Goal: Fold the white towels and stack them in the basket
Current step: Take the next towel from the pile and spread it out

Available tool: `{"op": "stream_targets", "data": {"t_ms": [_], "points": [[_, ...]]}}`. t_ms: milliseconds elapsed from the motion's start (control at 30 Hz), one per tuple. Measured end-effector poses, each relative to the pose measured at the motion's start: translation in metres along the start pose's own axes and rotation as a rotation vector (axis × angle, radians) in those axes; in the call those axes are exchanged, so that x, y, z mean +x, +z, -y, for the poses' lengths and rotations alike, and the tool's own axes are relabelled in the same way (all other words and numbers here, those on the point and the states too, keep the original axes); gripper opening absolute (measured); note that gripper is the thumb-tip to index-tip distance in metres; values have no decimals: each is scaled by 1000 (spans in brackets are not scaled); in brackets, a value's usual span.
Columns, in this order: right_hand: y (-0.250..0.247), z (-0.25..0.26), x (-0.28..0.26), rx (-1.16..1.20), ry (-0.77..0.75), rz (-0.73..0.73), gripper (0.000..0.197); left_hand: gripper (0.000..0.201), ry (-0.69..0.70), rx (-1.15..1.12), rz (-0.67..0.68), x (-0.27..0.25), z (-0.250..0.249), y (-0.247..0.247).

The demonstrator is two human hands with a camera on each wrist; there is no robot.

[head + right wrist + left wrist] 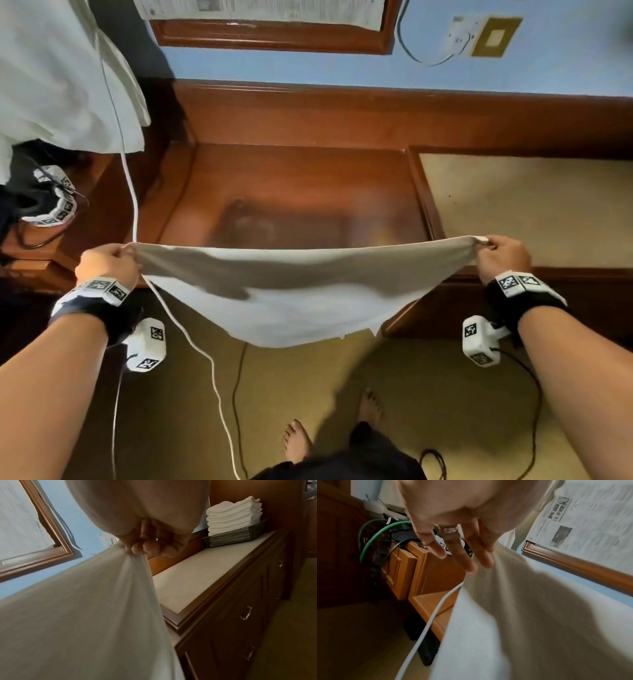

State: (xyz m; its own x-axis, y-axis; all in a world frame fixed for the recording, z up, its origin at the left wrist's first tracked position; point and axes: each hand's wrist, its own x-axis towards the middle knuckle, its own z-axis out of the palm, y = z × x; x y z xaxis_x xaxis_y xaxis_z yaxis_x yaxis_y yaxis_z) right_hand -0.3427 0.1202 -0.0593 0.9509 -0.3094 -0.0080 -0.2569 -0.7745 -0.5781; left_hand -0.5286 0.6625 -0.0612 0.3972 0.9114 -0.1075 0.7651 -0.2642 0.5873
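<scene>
A white towel [291,298] hangs stretched between my two hands above the wooden desk [301,192]. My left hand [109,262] pinches its left corner; in the left wrist view three fingers [452,550] point down beside the cloth [530,615] while the pinch itself is hidden. My right hand [501,253] grips the right corner, its curled fingertips [149,547] bunching the towel [85,608]. A dark perforated basket [236,536] holding a stack of folded white towels [233,515] stands at the far end of the counter in the right wrist view.
A beige-topped counter [534,209] with drawers lies to the right. A white cable [133,192] hangs past my left hand to the floor. White cloth [58,78] is piled at the upper left. Black cables [527,411] and my bare feet [296,442] are on the carpet.
</scene>
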Motion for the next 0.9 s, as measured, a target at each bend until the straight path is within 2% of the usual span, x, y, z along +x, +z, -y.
{"op": "stream_targets", "data": {"t_ms": [67,133,200,333,500,667,900], "points": [[-5,5,4,106,62,-69,28,33,10,-108,-44,0,-1,3],[-10,17,8,327,117,-171,28,40,52,-295,-162,-3,-12,4],[-16,31,10,499,159,-196,22,32,60,-453,-229,-10,-29,4],[-15,33,8,729,253,-180,21,23,11,-807,-236,-20,-51,6],[-11,49,7,924,377,-120,26,24,-77,-1063,-202,-14,-62,8],[-11,88,36,1028,345,-70,21,23,-148,-1270,-203,11,-99,3],[5,147,115,1185,262,-86,23,25,-88,-1369,-158,71,-174,16]]}}
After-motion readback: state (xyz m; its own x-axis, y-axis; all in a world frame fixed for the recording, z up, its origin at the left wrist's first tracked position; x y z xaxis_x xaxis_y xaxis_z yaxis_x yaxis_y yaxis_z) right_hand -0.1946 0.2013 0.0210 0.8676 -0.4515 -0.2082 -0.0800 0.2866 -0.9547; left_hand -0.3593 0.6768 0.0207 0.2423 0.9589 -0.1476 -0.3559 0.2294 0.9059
